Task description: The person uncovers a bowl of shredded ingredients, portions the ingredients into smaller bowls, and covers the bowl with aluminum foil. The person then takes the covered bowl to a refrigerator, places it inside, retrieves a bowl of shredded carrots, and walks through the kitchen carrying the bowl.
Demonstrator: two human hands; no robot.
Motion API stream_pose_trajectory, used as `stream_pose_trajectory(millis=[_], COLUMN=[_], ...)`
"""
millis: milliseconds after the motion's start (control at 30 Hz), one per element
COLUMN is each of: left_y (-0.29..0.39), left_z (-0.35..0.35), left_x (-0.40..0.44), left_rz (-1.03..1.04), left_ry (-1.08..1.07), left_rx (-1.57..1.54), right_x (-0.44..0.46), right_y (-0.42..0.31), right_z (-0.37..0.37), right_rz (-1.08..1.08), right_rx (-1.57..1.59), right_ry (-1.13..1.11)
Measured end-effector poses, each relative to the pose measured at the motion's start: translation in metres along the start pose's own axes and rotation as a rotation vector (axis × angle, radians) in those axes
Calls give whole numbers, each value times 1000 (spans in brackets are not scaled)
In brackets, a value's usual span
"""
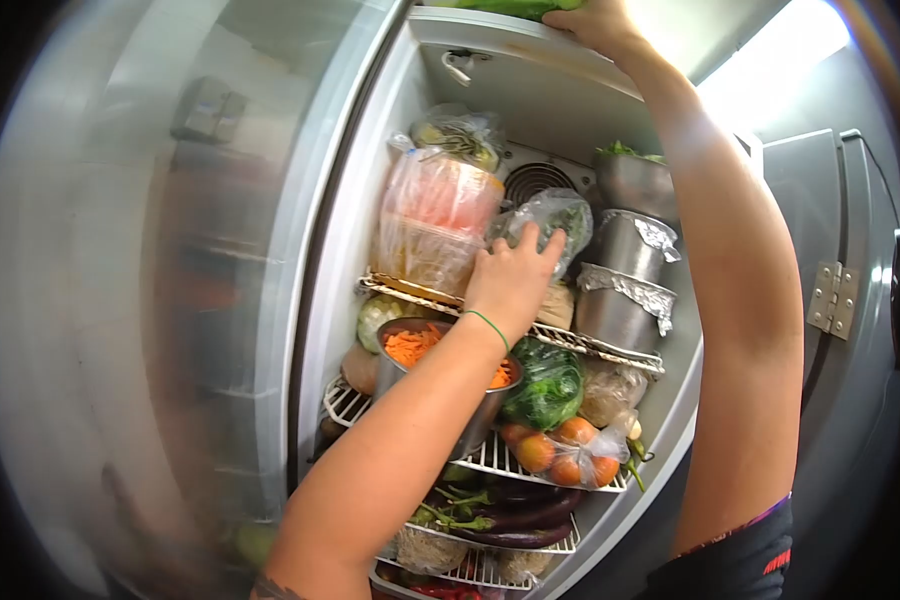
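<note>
My left hand [513,283] reaches into the open refrigerator with fingers apart, its fingertips against a clear plastic bag of greens [568,215] on the upper shelf. At the top edge of the view, my right hand [598,24] is raised, its fingers closed at the end of a long green vegetable [495,7]; most of that vegetable is cut off by the frame. Left of the bag stand plastic-wrapped containers [440,195], with another bag of greens [458,138] on top. To the right are stacked metal pots [620,310] with foil over them.
Below, my left forearm passes over a metal pot of shredded carrot [410,347]. Nearby are wrapped greens [545,385] and bagged tomatoes [570,452]. Eggplants [520,510] lie lower. A glass door [170,300] stands at left; a hinged grey door [805,220] is at right.
</note>
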State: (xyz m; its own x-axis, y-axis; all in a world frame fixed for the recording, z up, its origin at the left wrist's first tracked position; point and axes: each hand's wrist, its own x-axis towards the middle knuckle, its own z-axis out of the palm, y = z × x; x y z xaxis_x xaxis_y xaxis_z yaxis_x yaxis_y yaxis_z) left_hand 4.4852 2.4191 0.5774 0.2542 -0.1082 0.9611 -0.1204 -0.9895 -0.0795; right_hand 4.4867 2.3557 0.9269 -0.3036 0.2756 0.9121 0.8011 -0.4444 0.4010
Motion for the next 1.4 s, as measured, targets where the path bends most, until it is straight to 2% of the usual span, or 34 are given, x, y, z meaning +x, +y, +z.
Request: stream_pose_trajectory(millis=[33, 67, 133, 233, 367, 433, 467, 500, 533, 600, 633, 700, 733, 767, 867, 933, 1033, 1100, 1167, 1233, 1300, 1400], left_y=[1, 1, 0, -5, -20, -26, -23, 2, 6, 2, 0, -3, -4, -4, -9, -15, -32, -41, -47, -50, -52, -61], left_z=[-1, -2, 1, 0, -5, -10, -15, -37, -51, -69, -72, -73, -73, -72, -71, -69, -64, -57, -51, -46, -42, -41], left_x=[0, 1, 5, 23, 63, 78, 81, 70, 61, 60, 62, 70, 75, 81, 101, 111, 122, 128, 132, 134, 136, 138], left_rz=[10, 16, 48, 93, 105, 95, 77, -129, -80, 85, 135, 218, 247, 274, 296, 290, 259, 249, 247, 247, 235, 240], left_ry=[-3, -3, 7, 17, 32, -27, -71, 180, 252, 265, 259, 250, 243, 242, 191, 136, 55, 24, 8, 6, 101, 135], left_rx=[-15, 3, 46, 65, 189, 185, 188, -538, -661, -577, -524, -427, -386, -348, -223, -136, -8, 60, 97, 102, 120, 93], right_x=[0, -7, -33, -77, -116, -147, -172, -189, -196, -210, -220, -225, -226, -222, -225, -224, -225, -222, -227, -233, -236, -236], right_y=[11, 5, -41, -85, -82, -92, -110, -124, -114, -103, -106, -101, -99, -92, -79, -85, -88, -78, -72, -71, -72, -70], right_z=[-3, -15, -48, -90, -105, -104, -111, -119, -113, -102, -108, -115, -121, -117, -133, -142, -145, -134, -120, -98, -77, -40], right_rz=[-247, -241, -377, -407, -276, -35, 91, 211, 145, -50, 47, 43, 111, 6, 24, 156, 215, 266, 102, 1, -25, -62], right_rx=[24, 8, -2, -70, -52, 337, 406, 475, 372, 216, 270, 328, 309, 258, 122, 1, -50, -271, -412, -398, -426, -532], right_ry=[181, 175, 287, 294, 397, 361, 287, 213, 246, 340, 341, 404, 394, 497, 433, 258, 168, 39, 33, 36, -68, -148])
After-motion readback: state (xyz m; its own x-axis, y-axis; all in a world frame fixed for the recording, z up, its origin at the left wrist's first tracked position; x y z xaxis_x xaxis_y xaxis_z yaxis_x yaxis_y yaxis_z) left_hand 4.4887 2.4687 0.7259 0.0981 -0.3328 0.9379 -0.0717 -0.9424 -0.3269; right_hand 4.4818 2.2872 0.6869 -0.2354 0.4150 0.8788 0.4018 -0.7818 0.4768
